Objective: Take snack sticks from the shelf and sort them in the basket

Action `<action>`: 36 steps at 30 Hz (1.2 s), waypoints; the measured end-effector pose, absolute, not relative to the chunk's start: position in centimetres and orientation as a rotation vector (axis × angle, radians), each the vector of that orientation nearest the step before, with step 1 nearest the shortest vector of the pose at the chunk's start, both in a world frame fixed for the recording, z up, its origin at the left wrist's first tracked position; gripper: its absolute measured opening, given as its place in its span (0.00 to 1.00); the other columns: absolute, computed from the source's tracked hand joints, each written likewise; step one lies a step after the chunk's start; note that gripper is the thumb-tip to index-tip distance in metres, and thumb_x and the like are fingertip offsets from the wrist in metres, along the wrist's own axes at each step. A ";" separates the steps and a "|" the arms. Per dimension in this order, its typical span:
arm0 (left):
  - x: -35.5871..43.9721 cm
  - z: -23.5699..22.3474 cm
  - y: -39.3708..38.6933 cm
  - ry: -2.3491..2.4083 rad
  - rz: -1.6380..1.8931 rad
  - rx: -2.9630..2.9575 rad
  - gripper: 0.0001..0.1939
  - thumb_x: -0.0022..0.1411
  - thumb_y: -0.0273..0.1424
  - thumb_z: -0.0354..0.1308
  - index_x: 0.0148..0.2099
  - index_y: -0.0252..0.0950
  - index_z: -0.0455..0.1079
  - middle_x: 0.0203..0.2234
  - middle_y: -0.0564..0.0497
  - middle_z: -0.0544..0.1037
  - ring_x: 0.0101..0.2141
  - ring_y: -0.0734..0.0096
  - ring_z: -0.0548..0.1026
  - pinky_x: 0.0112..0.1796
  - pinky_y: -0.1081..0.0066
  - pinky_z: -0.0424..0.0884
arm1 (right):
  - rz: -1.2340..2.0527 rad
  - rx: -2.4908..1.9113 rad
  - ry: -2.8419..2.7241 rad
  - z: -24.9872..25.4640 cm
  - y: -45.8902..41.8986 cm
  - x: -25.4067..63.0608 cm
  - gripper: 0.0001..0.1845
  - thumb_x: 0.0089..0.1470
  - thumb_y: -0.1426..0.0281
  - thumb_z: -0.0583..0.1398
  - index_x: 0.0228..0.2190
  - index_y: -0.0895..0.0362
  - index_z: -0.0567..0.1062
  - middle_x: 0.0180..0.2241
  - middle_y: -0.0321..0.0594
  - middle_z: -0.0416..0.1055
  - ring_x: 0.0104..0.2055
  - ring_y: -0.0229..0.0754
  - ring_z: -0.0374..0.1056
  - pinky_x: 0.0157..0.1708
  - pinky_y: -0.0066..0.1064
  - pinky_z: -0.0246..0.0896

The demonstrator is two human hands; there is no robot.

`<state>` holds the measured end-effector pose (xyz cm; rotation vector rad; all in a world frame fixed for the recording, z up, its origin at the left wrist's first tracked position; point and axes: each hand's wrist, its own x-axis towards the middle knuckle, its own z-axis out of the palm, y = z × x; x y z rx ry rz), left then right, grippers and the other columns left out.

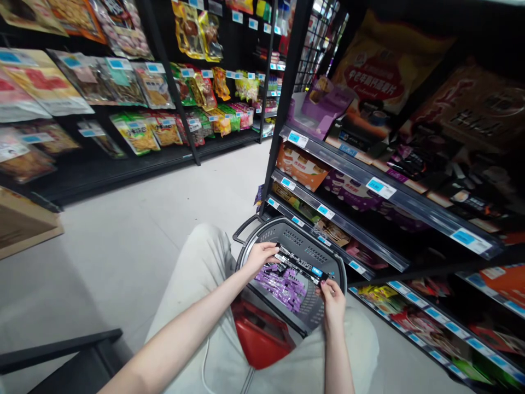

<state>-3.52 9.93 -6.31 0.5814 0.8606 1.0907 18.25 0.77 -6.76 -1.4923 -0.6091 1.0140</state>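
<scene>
Now, my L hand: pinching blk strip at left end
My R hand: pinching right end
Blk strip: over gray basket, btwn hands
Purple pkts: in basket, near left

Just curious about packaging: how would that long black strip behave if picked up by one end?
The black strip is probably light: fingertips of the left hand and right hand hold it by its ends. Its shiny wrapping may be slippery, and being thin, it could droop.
</scene>
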 end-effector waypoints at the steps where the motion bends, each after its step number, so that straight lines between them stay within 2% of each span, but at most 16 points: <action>1: -3.5 -6.4 9.9 0.868 1.093 0.580 0.15 0.38 0.30 0.63 0.31 0.26 0.68 0.23 0.49 0.73 0.23 0.70 0.72 0.28 0.66 0.73 | 1.006 -1.494 -0.612 -6.7 0.8 18.2 0.17 0.31 0.64 0.64 0.25 0.59 0.67 0.14 0.29 0.66 0.17 0.34 0.63 0.20 0.25 0.59; 10: -3.5 -7.0 10.0 0.911 1.090 0.616 0.18 0.38 0.32 0.63 0.33 0.27 0.68 0.23 0.49 0.73 0.24 0.71 0.72 0.30 0.65 0.72 | 0.966 -1.517 -0.672 -6.5 0.7 18.0 0.17 0.31 0.63 0.63 0.25 0.58 0.67 0.14 0.28 0.64 0.16 0.33 0.61 0.19 0.24 0.55; 14: -3.8 -7.0 10.1 0.988 1.024 0.627 0.19 0.45 0.38 0.57 0.37 0.29 0.68 0.32 0.44 0.74 0.26 0.72 0.72 0.27 0.71 0.71 | 0.914 -1.569 -0.640 -7.1 0.7 18.6 0.18 0.31 0.60 0.62 0.23 0.59 0.67 0.09 0.27 0.60 0.12 0.31 0.54 0.13 0.22 0.46; 16: -4.2 -6.9 10.1 1.034 0.985 0.595 0.19 0.49 0.40 0.54 0.39 0.31 0.66 0.38 0.42 0.72 0.26 0.73 0.72 0.25 0.72 0.70 | 0.889 -1.660 -0.594 -7.7 0.6 19.3 0.18 0.30 0.57 0.61 0.21 0.58 0.66 0.07 0.26 0.58 0.11 0.33 0.55 0.13 0.23 0.45; 19: -4.7 -6.7 10.1 1.021 0.967 0.561 0.18 0.50 0.40 0.52 0.40 0.32 0.65 0.40 0.40 0.71 0.26 0.73 0.72 0.25 0.72 0.70 | 0.797 -1.975 -0.719 -8.5 0.5 20.4 0.15 0.33 0.57 0.59 0.19 0.56 0.65 0.08 0.29 0.61 0.13 0.37 0.59 0.15 0.26 0.49; 22: -4.7 -6.5 10.0 0.999 0.993 0.538 0.17 0.51 0.39 0.51 0.39 0.31 0.65 0.38 0.41 0.72 0.25 0.74 0.72 0.26 0.72 0.70 | 0.565 -2.363 -0.986 -8.6 0.4 20.8 0.10 0.36 0.61 0.56 0.18 0.55 0.66 0.16 0.37 0.69 0.19 0.43 0.65 0.21 0.29 0.53; 24: -4.6 -6.5 10.1 0.992 1.006 0.510 0.16 0.51 0.38 0.51 0.38 0.31 0.65 0.37 0.42 0.72 0.24 0.76 0.72 0.25 0.72 0.70 | 0.482 -2.478 -1.079 -8.4 0.7 20.5 0.08 0.37 0.63 0.55 0.17 0.54 0.66 0.20 0.42 0.71 0.24 0.47 0.67 0.23 0.31 0.54; 27: -4.5 -6.5 10.5 0.979 1.012 0.462 0.15 0.50 0.37 0.52 0.37 0.31 0.65 0.35 0.43 0.73 0.23 0.77 0.71 0.25 0.73 0.69 | 0.504 -2.507 -1.123 -8.3 2.5 19.4 0.07 0.38 0.64 0.55 0.16 0.54 0.66 0.22 0.45 0.72 0.27 0.50 0.67 0.25 0.33 0.54; 32: -4.6 -6.6 11.5 0.975 0.993 0.417 0.14 0.48 0.35 0.53 0.37 0.32 0.66 0.34 0.44 0.73 0.22 0.78 0.71 0.25 0.75 0.68 | 0.589 -2.506 -1.183 -9.4 8.1 17.0 0.09 0.41 0.64 0.53 0.18 0.55 0.68 0.22 0.48 0.72 0.29 0.50 0.68 0.27 0.34 0.56; 36: -4.5 -6.0 11.6 0.974 0.940 0.377 0.17 0.45 0.38 0.55 0.36 0.33 0.66 0.32 0.46 0.74 0.22 0.77 0.70 0.24 0.75 0.67 | 0.632 -2.436 -1.215 -9.2 11.4 15.8 0.11 0.44 0.66 0.51 0.19 0.56 0.69 0.20 0.47 0.72 0.25 0.47 0.69 0.24 0.32 0.58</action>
